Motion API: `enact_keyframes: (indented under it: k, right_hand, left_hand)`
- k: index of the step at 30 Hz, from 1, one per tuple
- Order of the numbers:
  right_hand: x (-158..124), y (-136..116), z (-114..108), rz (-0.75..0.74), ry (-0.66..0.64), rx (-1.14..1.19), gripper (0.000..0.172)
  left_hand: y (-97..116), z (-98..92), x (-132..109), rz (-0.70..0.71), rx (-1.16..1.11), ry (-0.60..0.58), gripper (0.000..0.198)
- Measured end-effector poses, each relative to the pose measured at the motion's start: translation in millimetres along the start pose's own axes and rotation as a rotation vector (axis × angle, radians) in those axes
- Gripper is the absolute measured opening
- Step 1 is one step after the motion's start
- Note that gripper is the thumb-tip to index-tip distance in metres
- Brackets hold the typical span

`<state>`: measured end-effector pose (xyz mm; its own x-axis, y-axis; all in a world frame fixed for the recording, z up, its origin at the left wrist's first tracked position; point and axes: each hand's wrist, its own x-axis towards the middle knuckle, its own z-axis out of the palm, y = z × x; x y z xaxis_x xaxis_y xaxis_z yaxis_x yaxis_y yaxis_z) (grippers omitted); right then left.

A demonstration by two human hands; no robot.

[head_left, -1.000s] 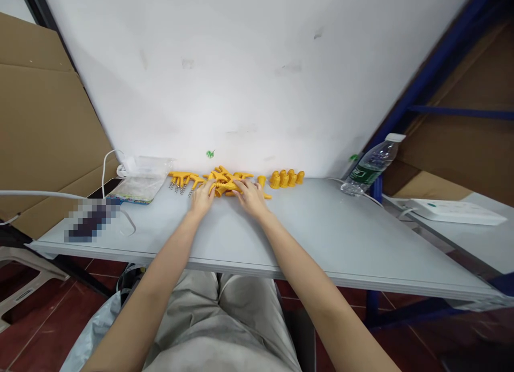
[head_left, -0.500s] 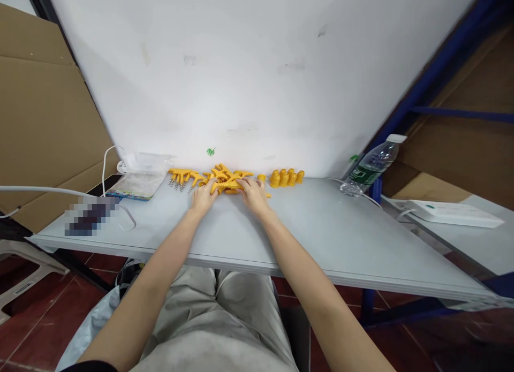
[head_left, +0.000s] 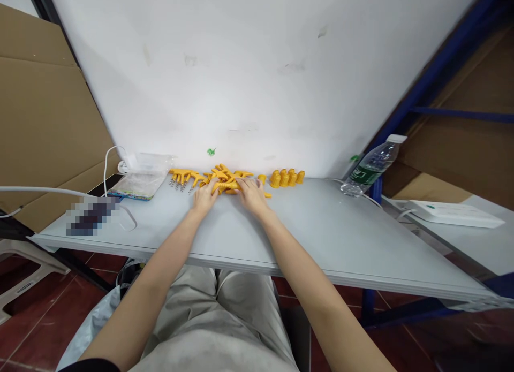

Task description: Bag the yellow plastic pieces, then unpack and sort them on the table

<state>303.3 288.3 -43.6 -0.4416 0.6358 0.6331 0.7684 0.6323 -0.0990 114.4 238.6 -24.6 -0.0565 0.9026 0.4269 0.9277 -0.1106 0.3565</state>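
Observation:
Between my two hands lies a long yellow plastic piece point(head_left: 227, 185), in front of a heap of similar pieces. My left hand point(head_left: 205, 196) is closed on its left end, fingers bent over it. On its right end, my right hand point(head_left: 251, 194) is closed too, with the fingertips partly hidden. Behind them is the heap of yellow branching plastic parts point(head_left: 220, 171). To the left, several yellow parts with shiny metal spiral ends point(head_left: 181, 176) lie in a row. Several yellow cap-like pieces point(head_left: 283, 177) stand upright right of my right hand.
A clear plastic bag point(head_left: 146, 179) and white cables lie at the left, beside a blurred-out dark object point(head_left: 91, 217). A water bottle point(head_left: 373, 166) leans at the right, near a white power strip point(head_left: 453, 213). A white panel point(head_left: 257, 83) rises behind the grey table point(head_left: 341, 238).
The yellow piece between my hands has turned slightly, and my left fingers have shifted a little on it. Everything else looks the same.

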Motion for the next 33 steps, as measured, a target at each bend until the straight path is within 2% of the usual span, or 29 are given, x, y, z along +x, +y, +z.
enact_keyframes:
  k: [4,17,21,27,33]
  right_hand:
    - [0.4,1.1,1.4,-0.002,-0.027,-0.022,0.033]
    - [1.1,0.6,-1.9,-0.024,0.045,-0.087,0.023]
    - [0.5,1.3,-1.7,-0.024,0.015,-0.062,0.026]
    - [-0.8,1.0,4.8,-0.014,-0.013,-0.030,0.039]
    - [-1.4,3.4,6.5,-0.011,-0.029,-0.025,0.039]
  left_hand:
    - [-0.8,1.0,0.0,0.004,-0.001,-0.023,0.041]
    - [-1.8,2.3,2.7,-0.012,-0.054,-0.040,0.038]
    - [-1.3,2.4,1.8,-0.013,-0.063,-0.017,0.038]
    - [-1.4,4.4,0.9,-0.026,-0.088,0.020,0.037]
    - [1.5,3.4,0.1,-0.020,-0.098,0.014,0.036]
